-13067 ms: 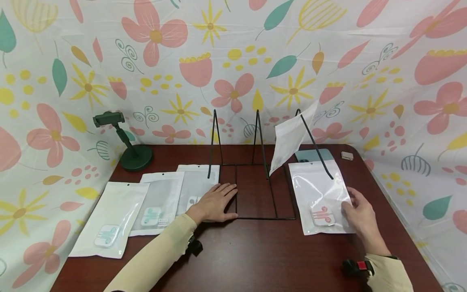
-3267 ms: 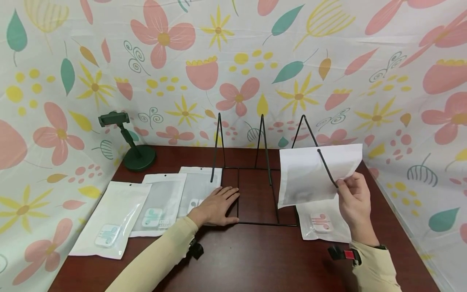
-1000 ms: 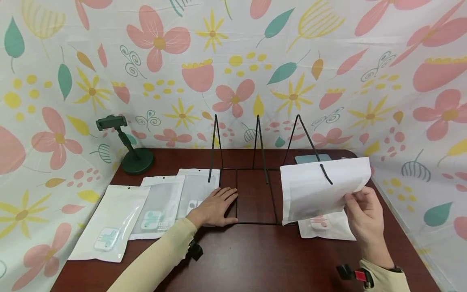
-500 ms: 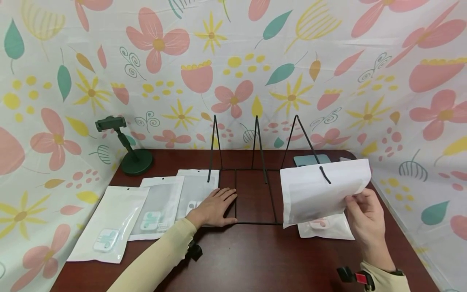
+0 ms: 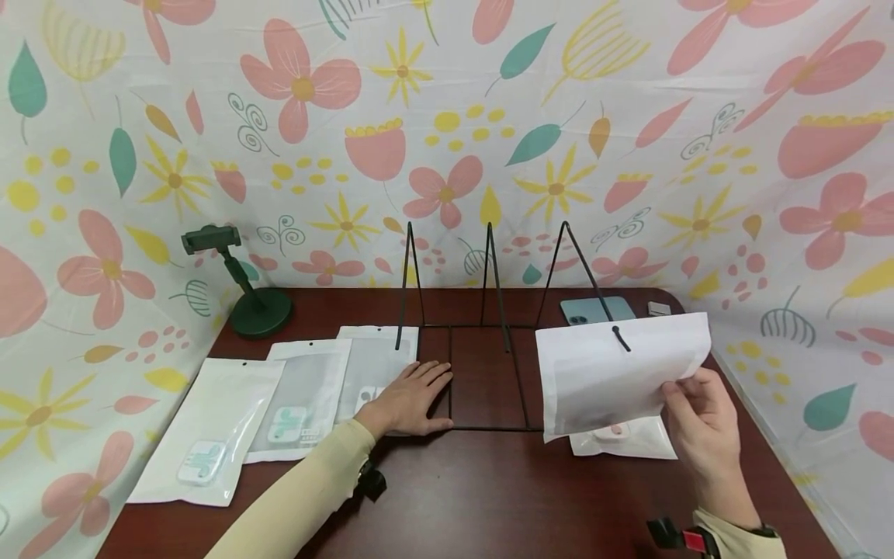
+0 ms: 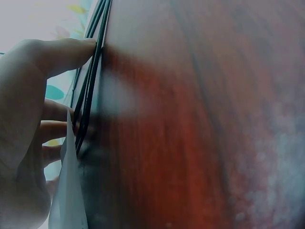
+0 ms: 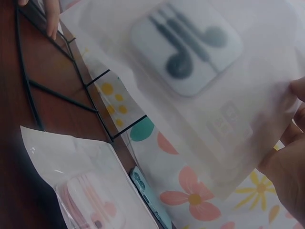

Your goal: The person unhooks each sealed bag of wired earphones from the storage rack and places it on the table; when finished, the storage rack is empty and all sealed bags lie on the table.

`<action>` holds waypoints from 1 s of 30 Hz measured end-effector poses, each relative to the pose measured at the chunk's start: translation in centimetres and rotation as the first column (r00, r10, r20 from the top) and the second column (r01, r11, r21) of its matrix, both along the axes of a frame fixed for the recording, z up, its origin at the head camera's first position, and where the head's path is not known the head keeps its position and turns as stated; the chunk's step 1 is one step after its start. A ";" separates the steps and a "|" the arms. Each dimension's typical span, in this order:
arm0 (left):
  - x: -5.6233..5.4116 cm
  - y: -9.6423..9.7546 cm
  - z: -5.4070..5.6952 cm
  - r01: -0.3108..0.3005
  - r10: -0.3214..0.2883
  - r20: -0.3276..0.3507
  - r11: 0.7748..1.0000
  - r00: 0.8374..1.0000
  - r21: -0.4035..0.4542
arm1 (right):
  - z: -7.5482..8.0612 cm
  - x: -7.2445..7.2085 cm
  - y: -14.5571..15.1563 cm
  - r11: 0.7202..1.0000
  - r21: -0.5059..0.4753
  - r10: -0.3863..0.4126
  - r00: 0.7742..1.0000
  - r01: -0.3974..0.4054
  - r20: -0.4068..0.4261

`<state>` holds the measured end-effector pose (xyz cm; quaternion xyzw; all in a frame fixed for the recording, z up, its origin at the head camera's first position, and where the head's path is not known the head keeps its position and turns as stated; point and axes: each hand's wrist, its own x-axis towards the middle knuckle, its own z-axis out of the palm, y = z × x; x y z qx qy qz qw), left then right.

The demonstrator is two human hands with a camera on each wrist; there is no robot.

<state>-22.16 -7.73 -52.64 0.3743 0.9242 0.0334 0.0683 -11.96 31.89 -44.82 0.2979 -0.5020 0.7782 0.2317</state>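
My right hand (image 5: pixel 705 439) pinches the right edge of a white zip pouch (image 5: pixel 615 380) at the right of the head view. The right prong of a black wire display rack (image 5: pixel 497 287) passes through the hole near the pouch's top edge, its tip showing in front. In the right wrist view, earphones in a square case (image 7: pixel 186 47) show through this pouch. Beneath it lies another pouch (image 5: pixel 642 440), with pink earphones (image 7: pixel 90 200) inside. My left hand (image 5: pixel 412 400) rests with spread fingers on the rack's base, the thumb at its front wire (image 6: pixel 90 86).
Three earphone pouches (image 5: pixel 223 404) lie overlapping on the left of the brown table (image 5: pixel 475 497). A dark green phone stand (image 5: pixel 260 312) stands at back left. Behind the held pouch are a light blue phone (image 5: pixel 594 309) and a small white block (image 5: pixel 659 308). Floral cloth hangs behind.
Earlier a pouch hung farther up the right prong while my right hand touched the pink earphone pouch. It then gripped the hanging pouch and drew it down toward the tip. My left hand stays put.
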 end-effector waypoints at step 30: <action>0.0 0.0 -0.5 -0.007 0.007 -0.003 1.000 1.000 -0.016 | 0.2 2.0 0.8 0.998 0.060 -0.033 0.999 0.034 -0.010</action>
